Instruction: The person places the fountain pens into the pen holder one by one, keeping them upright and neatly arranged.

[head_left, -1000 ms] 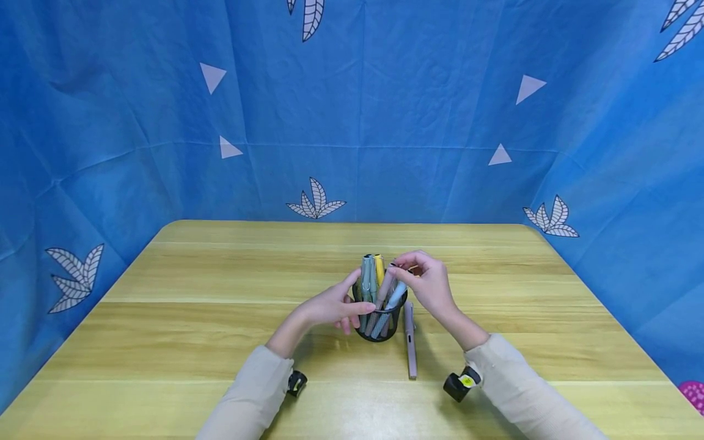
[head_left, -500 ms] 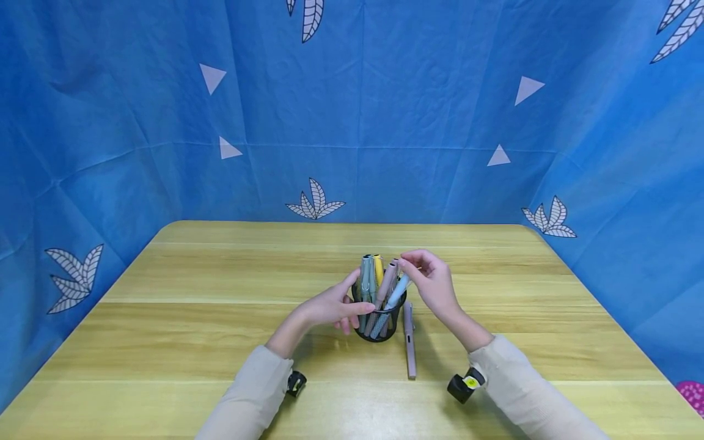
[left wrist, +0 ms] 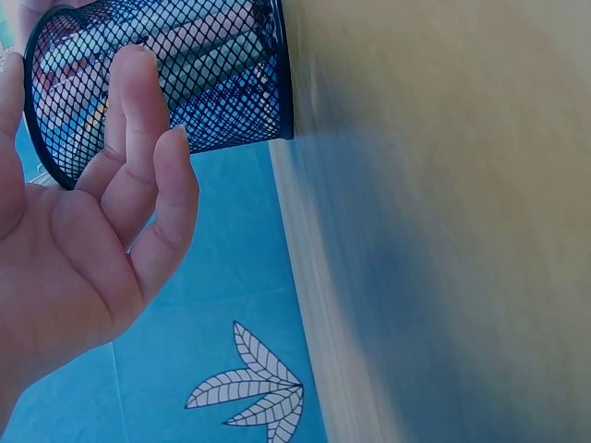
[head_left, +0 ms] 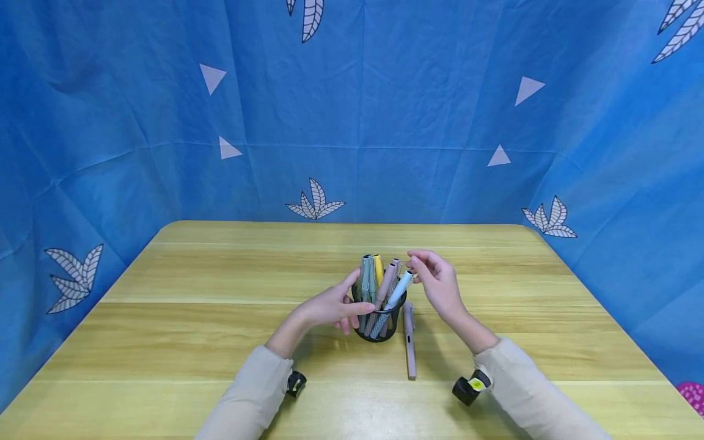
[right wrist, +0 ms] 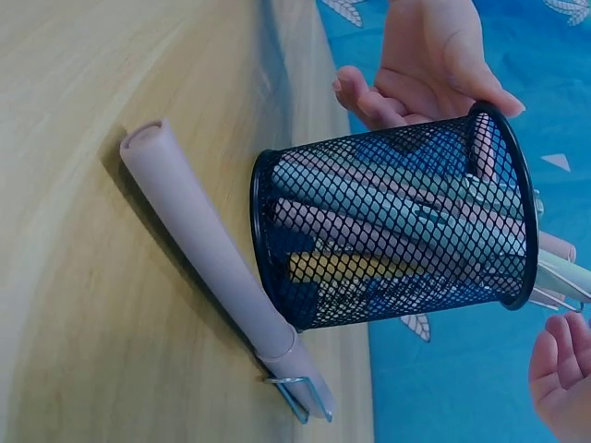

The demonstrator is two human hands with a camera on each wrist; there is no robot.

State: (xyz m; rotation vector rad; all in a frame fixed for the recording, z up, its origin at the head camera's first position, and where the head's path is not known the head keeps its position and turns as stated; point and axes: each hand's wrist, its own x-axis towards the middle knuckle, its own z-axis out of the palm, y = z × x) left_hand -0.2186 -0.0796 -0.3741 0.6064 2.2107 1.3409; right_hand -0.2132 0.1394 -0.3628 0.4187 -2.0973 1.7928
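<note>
A black mesh pen holder (head_left: 392, 324) stands upright on the table, filled with several pens. My left hand (head_left: 324, 305) holds it from the left, thumb on the rim; in the left wrist view some of its fingers (left wrist: 138, 148) lie along the mesh. A light blue pen (head_left: 398, 291) leans right inside the holder, among grey-green, yellow and lilac pens. Just right of its top is my right hand (head_left: 437, 284), fingers bent and apparently holding nothing. On the table right of the holder lies a capped lilac fountain pen (right wrist: 199, 231), its clip end beside the holder's base.
The light wooden table (head_left: 192, 342) reaches back to a blue curtain (head_left: 418, 110) with leaf and triangle prints. Black wrist cameras hang at the left cuff (head_left: 296, 383) and right cuff (head_left: 467, 390).
My right hand has let go of the light blue pen and moved slightly right, away from its top. The left hand, pen holder and pen on the table look the same.
</note>
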